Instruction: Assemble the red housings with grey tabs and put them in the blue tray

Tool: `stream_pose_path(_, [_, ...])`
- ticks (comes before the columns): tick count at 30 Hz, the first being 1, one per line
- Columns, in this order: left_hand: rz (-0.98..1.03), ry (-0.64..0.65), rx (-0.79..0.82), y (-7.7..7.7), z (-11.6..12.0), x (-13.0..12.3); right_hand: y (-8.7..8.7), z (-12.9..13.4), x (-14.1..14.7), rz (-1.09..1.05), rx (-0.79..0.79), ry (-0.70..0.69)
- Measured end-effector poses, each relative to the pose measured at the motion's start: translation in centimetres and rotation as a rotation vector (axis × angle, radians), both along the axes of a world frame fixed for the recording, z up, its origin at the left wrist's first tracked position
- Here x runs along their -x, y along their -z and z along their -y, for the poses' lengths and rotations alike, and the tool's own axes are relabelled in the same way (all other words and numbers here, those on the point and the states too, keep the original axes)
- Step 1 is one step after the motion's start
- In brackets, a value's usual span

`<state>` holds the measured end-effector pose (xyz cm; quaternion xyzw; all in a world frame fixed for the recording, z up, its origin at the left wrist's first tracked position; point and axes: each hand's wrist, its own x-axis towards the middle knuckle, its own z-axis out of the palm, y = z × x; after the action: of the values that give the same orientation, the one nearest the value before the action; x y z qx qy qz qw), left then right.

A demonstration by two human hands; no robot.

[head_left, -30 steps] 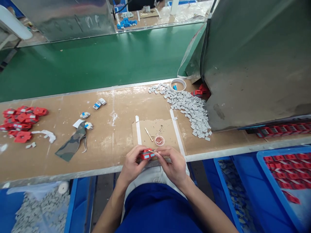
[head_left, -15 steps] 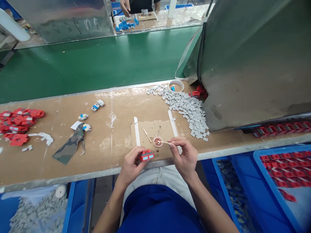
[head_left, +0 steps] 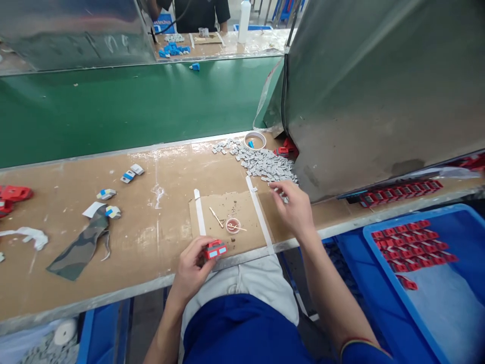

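My left hand (head_left: 192,268) is closed around a small red toy vehicle (head_left: 215,249) with grey trim and light blue windows, at the table's front edge. My right hand (head_left: 293,210) hovers over the near end of a pile of small grey plastic tiles (head_left: 267,163). Its thumb and fingers are bent and look apart, with tiles showing between them. Between the hands stands a small round cup (head_left: 233,226) with reddish contents, and a thin stick (head_left: 238,228) rests across it. Another stick (head_left: 216,217) lies on the taped cardboard sheet (head_left: 212,202).
A tape roll (head_left: 255,141) lies at the pile's far end, beside a metal housing (head_left: 359,101). To the left are camouflage cloth (head_left: 81,245), grey-white pieces (head_left: 128,176) and red parts (head_left: 15,193). A blue bin (head_left: 447,283) with rows of red pieces stands right. Beyond the green belt (head_left: 132,108) sits another person.
My right hand has let go of the stick, which now rests in the cup, and moved right to the grey tiles. The left hand still holds the red toy vehicle. The view has turned right.
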<state>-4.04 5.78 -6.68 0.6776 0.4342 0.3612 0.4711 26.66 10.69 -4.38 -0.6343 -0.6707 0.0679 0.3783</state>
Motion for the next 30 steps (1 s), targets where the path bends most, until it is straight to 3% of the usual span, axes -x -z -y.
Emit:
stream_pose_path(4, [0.028, -0.009, 0.030, 0.0, 0.0, 0.0, 0.3, -4.8, -2.4, 0.336, 0.231, -0.034])
stream_pose_path(8, [0.048, -0.023, 0.044, 0.1, 0.1, 0.1, 1.3, -6.6, -1.8, 0.503, 0.305, -0.034])
stream_pose_path(14, [0.061, -0.034, 0.067, -0.3, 0.1, -0.1, 0.3, -4.3, -1.7, 0.593, 0.347, -0.086])
stream_pose_path(19, [0.081, -0.016, 0.094, -0.3, -0.1, -0.1, -1.3, -1.2, -2.0, 0.645, 0.546, -0.131])
stream_pose_path(24, [0.082, -0.010, 0.092, -0.3, -0.1, 0.0, -2.1, 0.3, -1.6, 0.693, 0.673, -0.106])
stream_pose_path(30, [0.069, -0.014, 0.072, -0.4, -0.1, 0.0, -2.0, 0.4, -1.3, 0.685, 0.622, -0.123])
